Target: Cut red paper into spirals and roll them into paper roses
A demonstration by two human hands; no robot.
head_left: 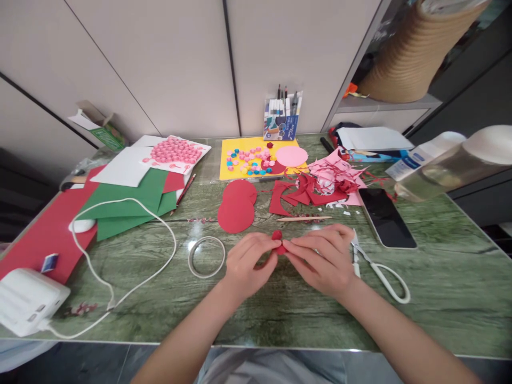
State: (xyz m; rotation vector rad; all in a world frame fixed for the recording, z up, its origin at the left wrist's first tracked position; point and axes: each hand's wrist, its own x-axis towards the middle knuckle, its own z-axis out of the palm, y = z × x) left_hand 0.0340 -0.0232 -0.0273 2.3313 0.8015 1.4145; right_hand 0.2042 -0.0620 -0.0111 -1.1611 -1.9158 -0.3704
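Note:
My left hand and my right hand meet over the green marble table near its front edge. Both pinch a small rolled piece of red paper between their fingertips. Most of the roll is hidden by my fingers. Just behind my hands lie red paper circles and a thin wooden stick. White scissors rest right of my right hand, and a white tape ring lies left of my left hand.
A black phone lies at the right. Red and pink paper scraps, a yellow sheet with small coloured pieces, green and red sheets, a white power bank with cable, and a clear bottle surround the work spot.

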